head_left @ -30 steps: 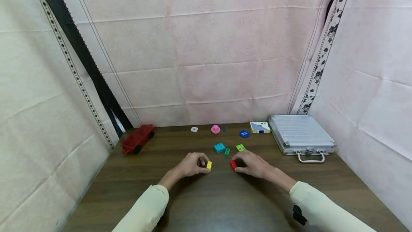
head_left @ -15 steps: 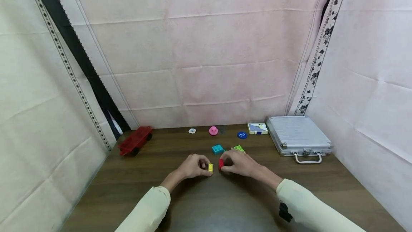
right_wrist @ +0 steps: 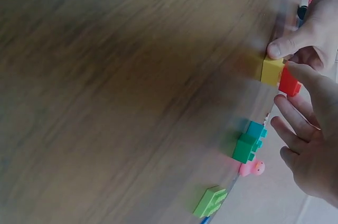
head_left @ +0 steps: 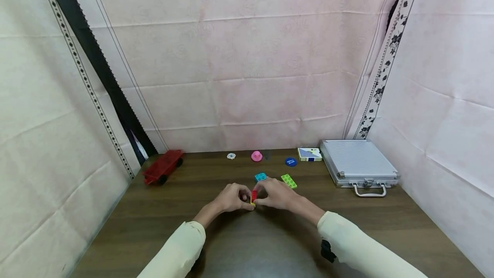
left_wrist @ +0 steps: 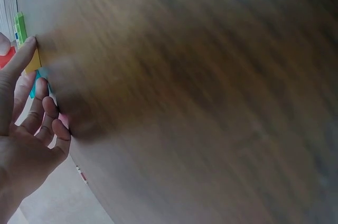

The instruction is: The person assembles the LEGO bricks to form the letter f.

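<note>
A small yellow brick (right_wrist: 272, 71) sits on the wooden bench (head_left: 270, 243), near its middle, with a smaller red brick (right_wrist: 289, 82) set on top of it. Both are plain studded toy blocks, glossy and solid in colour. The left hand (head_left: 230, 198) pinches the yellow brick, thumb tip pressed on its side; the right hand (head_left: 275, 195) pinches the red brick from above, so each grip is closed on its own block.

From the head view the two blocks are nearly buried between the fingers, with only a sliver of red over yellow showing. The right wrist view shows the stack plainly, and also a dark green brick (right_wrist: 245, 148) and a teal brick (right_wrist: 256, 128) just beyond, then a light green plate (right_wrist: 210, 202) and a pink toy (right_wrist: 251, 168). The left wrist view is mostly blurred wood, with the yellow block a small patch at the fingertip.
</note>
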